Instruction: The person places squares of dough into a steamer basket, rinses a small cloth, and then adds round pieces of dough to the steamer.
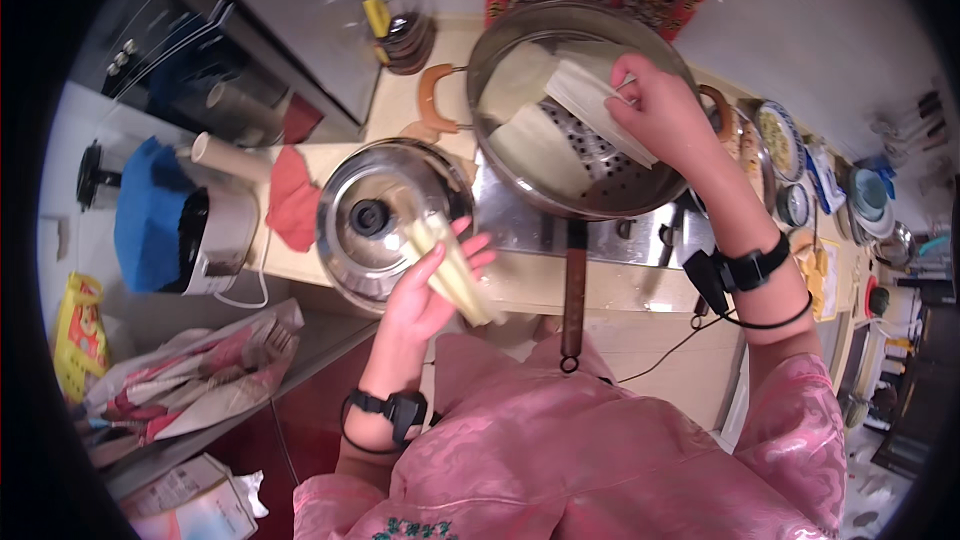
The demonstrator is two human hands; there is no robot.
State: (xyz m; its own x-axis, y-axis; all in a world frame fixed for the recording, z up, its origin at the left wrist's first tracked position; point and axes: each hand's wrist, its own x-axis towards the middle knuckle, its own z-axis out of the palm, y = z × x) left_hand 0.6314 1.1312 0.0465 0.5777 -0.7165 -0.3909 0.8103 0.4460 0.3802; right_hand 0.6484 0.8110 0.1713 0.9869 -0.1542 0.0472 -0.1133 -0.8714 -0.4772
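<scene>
My right hand (651, 109) pinches a pale, flat husk-like leaf (589, 105) above a perforated metal steamer plate (592, 146). The plate lies inside a large steel pot (517, 184) with wooden side handles. Similar pale leaves (540, 150) cover parts of the plate, at its left and top. My left hand (435, 289) holds a blurred bundle of pale yellow-green leaves (454, 270) across its palm, fingers partly spread. That hand is over the edge of a round steel lid (349, 255) with a black knob.
The pot stands on a steel stove (502, 229); a long brown handle (574, 292) points towards me. Left are a red cloth (291, 199) and a white appliance (229, 240). A bottle of dark liquid (405, 34) stands behind the lid. Dishes (780, 139) line the right.
</scene>
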